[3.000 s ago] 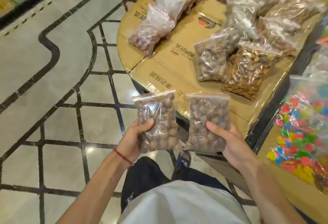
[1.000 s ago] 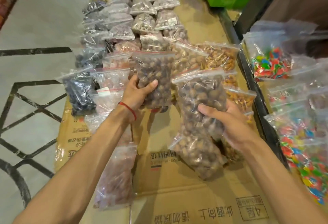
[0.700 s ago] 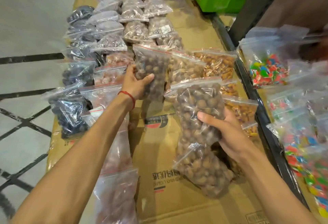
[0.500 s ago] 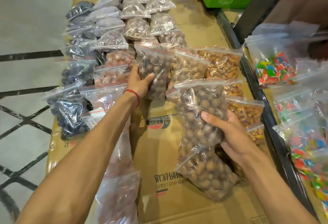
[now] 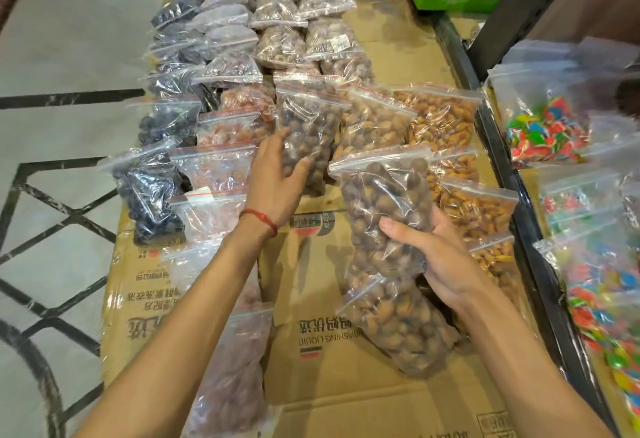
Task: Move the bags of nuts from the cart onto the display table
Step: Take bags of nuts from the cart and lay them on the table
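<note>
- Your left grip [image 5: 277, 181] is closed round the left bag [image 5: 308, 125] of round brown nuts, with the thumb across its front and the fingers on its left edge.
- That bag sits at the near end of a row, between a bag of orange-brown pieces and a bag of paler nuts. Its lower end looks to be down on the worktop [image 5: 311, 264], but you cannot tell whether it rests there fully.
- Your right grip [image 5: 440, 257] is clamped on the right bag [image 5: 381, 202], thumb over the front and fingers behind. It is held up off the worktop, above a flat bag [image 5: 398, 326] of similar nuts.
- Done so far, by the look of it: many bags [image 5: 284, 46] lie in rows on the cardboard-covered worktop, with dark ones on the left, pale ones in the middle and almonds [image 5: 440, 118] on the right.
- Left to do: let go of the left bag, then lay down the right one. The bare cardboard between your arms looks a likely place for it.
- The cart is out of view, so how many bags wait there cannot be told.
- The sweets [image 5: 547, 132] on the shelf to your right are no part of this job.
</note>
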Demonstrator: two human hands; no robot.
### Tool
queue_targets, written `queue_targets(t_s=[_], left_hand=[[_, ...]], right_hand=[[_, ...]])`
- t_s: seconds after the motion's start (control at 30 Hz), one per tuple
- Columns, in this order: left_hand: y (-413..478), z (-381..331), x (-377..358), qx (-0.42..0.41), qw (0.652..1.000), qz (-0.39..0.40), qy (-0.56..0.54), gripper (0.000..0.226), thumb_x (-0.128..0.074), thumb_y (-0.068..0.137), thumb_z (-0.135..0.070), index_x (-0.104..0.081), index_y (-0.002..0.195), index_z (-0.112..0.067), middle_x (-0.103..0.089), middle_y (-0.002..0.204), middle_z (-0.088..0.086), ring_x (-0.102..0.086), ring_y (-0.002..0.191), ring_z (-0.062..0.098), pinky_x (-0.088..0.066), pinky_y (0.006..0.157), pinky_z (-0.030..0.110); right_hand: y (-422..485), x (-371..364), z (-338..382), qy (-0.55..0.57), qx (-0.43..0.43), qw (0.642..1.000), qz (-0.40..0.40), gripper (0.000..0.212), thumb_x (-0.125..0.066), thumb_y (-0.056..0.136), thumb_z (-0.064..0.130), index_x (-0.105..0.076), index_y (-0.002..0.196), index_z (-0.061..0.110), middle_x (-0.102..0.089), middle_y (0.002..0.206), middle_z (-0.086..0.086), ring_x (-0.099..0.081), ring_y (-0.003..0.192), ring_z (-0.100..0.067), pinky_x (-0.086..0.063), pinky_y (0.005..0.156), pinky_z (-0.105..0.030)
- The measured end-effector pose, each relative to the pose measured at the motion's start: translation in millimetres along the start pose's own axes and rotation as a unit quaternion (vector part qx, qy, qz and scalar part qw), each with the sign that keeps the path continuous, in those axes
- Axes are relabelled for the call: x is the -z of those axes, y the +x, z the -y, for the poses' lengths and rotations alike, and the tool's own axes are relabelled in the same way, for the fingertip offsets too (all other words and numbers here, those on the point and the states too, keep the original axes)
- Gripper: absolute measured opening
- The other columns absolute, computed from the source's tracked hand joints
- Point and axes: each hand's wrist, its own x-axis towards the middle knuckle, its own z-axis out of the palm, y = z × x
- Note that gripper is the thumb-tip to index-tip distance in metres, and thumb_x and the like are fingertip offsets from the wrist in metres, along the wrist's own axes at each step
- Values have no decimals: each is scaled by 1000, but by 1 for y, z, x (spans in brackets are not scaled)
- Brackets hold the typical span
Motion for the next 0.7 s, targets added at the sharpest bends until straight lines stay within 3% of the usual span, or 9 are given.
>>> queue_targets(t_s=[0.1, 0.2, 0.33, 0.37, 0.47, 0.57, 0.7], left_hand=[[-37, 3, 18, -100, 990, -27, 92, 45, -58, 98, -24, -55, 141, -11, -54, 142, 10, -51, 131, 26, -44, 110, 43], [-61, 12, 31, -175, 949, -20, 261, 42, -58, 100, -27, -58, 138, -9, -57, 140, 12, -51, 129, 31, -46, 105, 46], [-80, 22, 39, -207, 909, -13, 362, 46, -55, 101, -37, -61, 138, -10, -62, 140, 11, -52, 133, 35, -48, 105, 52], [-83, 25, 40, -217, 900, -14, 378, 46, -55, 101, -38, -62, 137, -10, -63, 139, 10, -52, 134, 35, -47, 106, 50], [-87, 30, 47, -238, 879, -5, 413, 46, -53, 102, -40, -61, 136, -11, -63, 139, 12, -52, 135, 35, -46, 108, 49], [-84, 33, 53, -246, 867, -2, 434, 44, -52, 102, -40, -60, 135, -11, -62, 139, 13, -53, 134, 36, -46, 106, 49], [-82, 39, 52, -247, 864, -3, 439, 46, -51, 101, -40, -60, 136, -13, -62, 138, 11, -53, 133, 34, -42, 107, 46]], right_hand=[[-2, -5, 4, 4, -10, 1000, 15, 63, -84, 74, 13, -65, 134, 18, -81, 119, -7, -78, 109, -27, -67, 81, -39], [2, -8, 4, 1, -24, 999, 35, 68, -86, 75, 15, -63, 140, 20, -77, 127, -9, -76, 115, -33, -63, 92, -53], [14, -17, -2, -17, -30, 999, 32, 82, -95, 75, 28, -57, 148, 27, -73, 138, -4, -68, 129, -33, -52, 109, -63], [17, -21, -3, -33, -31, 998, 32, 80, -94, 77, 30, -57, 147, 28, -73, 136, -2, -67, 130, -31, -52, 110, -61], [30, -36, -4, -92, -16, 995, 40, 48, -84, 88, 11, -66, 130, 25, -80, 122, -1, -75, 116, -27, -60, 99, -53], [47, -57, -5, -131, 0, 991, 12, 48, -85, 86, 6, -68, 130, 18, -82, 116, -1, -78, 108, -21, -63, 96, -44], [74, -78, -15, -107, -2, 994, -10, 45, -83, 87, 0, -67, 121, 25, -81, 105, 5, -79, 92, -8, -63, 72, -24]])
